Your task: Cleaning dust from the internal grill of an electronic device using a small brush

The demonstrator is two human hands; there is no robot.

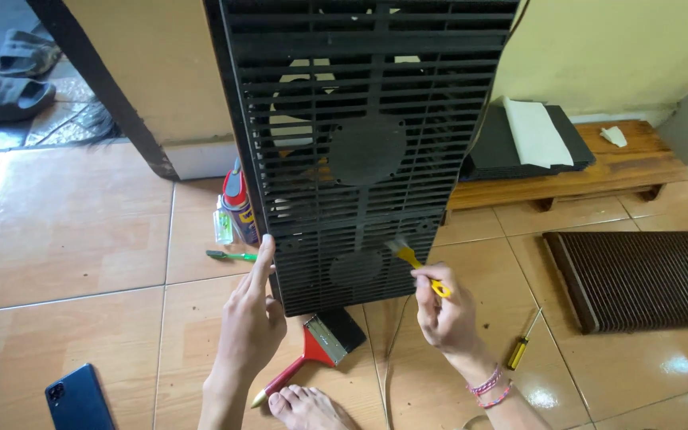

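Observation:
A tall black slatted grille panel [368, 103] stands upright on the tiled floor in front of me. My left hand [250, 322] rests flat against its lower left edge, fingers extended. My right hand [442, 310] holds a small yellow-handled brush [412, 259], whose pale bristles touch the grille's lower right slats. A larger red-handled paintbrush [316, 354] lies on the floor under the grille, between my hands, near my bare foot [308, 408].
A spray can [239, 203] and a green toothbrush [231, 256] sit left of the grille. A yellow screwdriver [523, 342], a dark ribbed panel [639, 279], a blue phone [79, 398], a low wooden bench [623, 171] with black panels, and sandals [5, 76] surround me.

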